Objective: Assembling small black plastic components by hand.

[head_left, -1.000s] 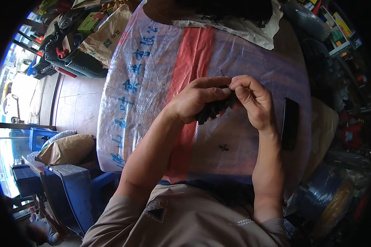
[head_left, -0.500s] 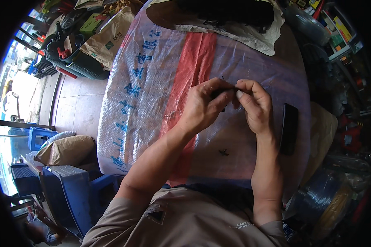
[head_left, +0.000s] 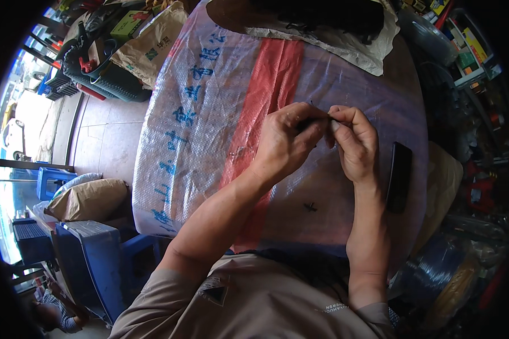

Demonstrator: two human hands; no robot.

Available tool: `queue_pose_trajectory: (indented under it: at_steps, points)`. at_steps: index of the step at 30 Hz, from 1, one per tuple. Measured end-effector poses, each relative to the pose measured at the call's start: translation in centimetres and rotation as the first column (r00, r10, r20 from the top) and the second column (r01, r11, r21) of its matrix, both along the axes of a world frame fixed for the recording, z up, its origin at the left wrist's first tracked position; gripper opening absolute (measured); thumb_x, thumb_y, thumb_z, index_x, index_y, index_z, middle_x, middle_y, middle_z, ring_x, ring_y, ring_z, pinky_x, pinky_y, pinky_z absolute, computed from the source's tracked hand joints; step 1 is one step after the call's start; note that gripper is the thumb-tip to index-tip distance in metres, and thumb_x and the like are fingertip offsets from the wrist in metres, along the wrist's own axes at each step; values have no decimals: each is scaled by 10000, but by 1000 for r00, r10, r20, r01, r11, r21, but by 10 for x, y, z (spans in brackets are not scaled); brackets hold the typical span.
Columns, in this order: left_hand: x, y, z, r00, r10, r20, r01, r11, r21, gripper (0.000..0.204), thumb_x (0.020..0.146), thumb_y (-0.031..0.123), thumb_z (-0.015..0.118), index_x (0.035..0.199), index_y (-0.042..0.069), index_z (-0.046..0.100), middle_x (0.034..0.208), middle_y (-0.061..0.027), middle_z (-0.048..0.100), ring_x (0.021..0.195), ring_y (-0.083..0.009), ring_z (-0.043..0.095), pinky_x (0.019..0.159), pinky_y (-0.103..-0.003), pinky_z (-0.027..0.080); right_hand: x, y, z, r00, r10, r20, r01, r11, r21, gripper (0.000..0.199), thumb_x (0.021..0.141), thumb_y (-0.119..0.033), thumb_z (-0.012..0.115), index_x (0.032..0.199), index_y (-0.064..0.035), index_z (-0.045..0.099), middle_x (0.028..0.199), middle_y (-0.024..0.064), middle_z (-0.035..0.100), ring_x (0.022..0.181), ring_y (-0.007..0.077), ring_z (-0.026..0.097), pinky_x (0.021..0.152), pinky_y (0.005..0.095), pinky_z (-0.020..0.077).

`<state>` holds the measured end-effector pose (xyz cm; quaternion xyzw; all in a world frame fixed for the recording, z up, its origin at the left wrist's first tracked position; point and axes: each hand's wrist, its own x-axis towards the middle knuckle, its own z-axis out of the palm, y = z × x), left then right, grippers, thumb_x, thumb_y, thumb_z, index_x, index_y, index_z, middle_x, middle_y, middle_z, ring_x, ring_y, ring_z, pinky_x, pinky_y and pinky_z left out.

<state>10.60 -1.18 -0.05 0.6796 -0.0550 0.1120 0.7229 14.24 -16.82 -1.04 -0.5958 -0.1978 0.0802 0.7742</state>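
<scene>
Above the middle of the covered table, my left hand [head_left: 291, 135] is closed, its thumb and fingers pinched on a small dark piece too hidden to name. My right hand [head_left: 354, 138] meets it fingertip to fingertip, also pinching at the same spot. What lies between the right fingertips is mostly covered. Below the hands, a small black cross-shaped piece [head_left: 310, 207] rests on the sheet. Toward the far edge, a heap of black pieces [head_left: 333, 20] lies on an opened paper sack [head_left: 373, 62].
A woven plastic sheet with a red stripe [head_left: 268, 73] covers the table [head_left: 169, 152]. A black phone-like slab [head_left: 398, 177] lies right of my right arm. Blue plastic chairs [head_left: 93, 265] and a brown sack [head_left: 90, 200] stand at left. Shelves with goods [head_left: 472, 51] line the right.
Both hands stay pinched together at nearly the same place. The whole view has shifted slightly, and the fingers have moved only a little.
</scene>
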Motion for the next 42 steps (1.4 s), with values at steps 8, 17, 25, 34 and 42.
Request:
queue_pose_trajectory:
  at_steps: [8, 17, 25, 34, 42]
  points:
    - [0, 2, 3, 995, -43, -91, 32, 992, -118, 107, 864, 56, 602, 891, -31, 657, 749, -50, 674, 683, -80, 597, 609, -235, 479, 0, 3, 1, 1000, 2, 9, -2, 999, -38, 162, 929, -89, 566, 1053, 16, 563, 870, 30, 596, 733, 74, 532, 677, 227, 447]
    - [0, 3, -1, 999, -38, -8, 38, 998, 49, 140, 912, 55, 599, 1003, -48, 625, 850, -67, 660, 763, -92, 598, 666, -232, 485, -2, 7, 2, 999, -41, -19, 41, 999, -5, 123, 921, -72, 537, 1004, 14, 563, 850, 28, 577, 703, 81, 510, 657, 230, 434]
    - [19, 37, -7, 967, -163, -194, -12, 735, -678, 248, 891, 203, 613, 1086, 50, 614, 876, -59, 642, 763, -151, 624, 619, -278, 495, -12, 28, 6, 973, -118, 200, 175, 938, -300, 149, 908, -88, 587, 1018, 13, 576, 884, 51, 604, 685, 109, 520, 661, 241, 438]
    - [21, 91, 5, 968, -146, -206, -118, 459, -881, 238, 829, 171, 559, 1050, 82, 568, 852, -98, 615, 626, -198, 583, 510, -310, 482, -13, 27, -1, 757, 120, 643, 441, 631, -638, 327, 836, -24, 585, 1162, -1, 576, 1040, 184, 584, 949, 379, 591, 784, 421, 494]
    - [12, 242, 59, 841, 538, -62, -530, 795, -295, 175, 864, 195, 615, 946, 41, 615, 692, -92, 588, 523, -183, 577, 429, -306, 458, 4, -11, -1, 910, -203, 362, 373, 782, -499, 221, 966, -187, 566, 1032, 24, 581, 833, 52, 575, 723, 130, 549, 642, 260, 465]
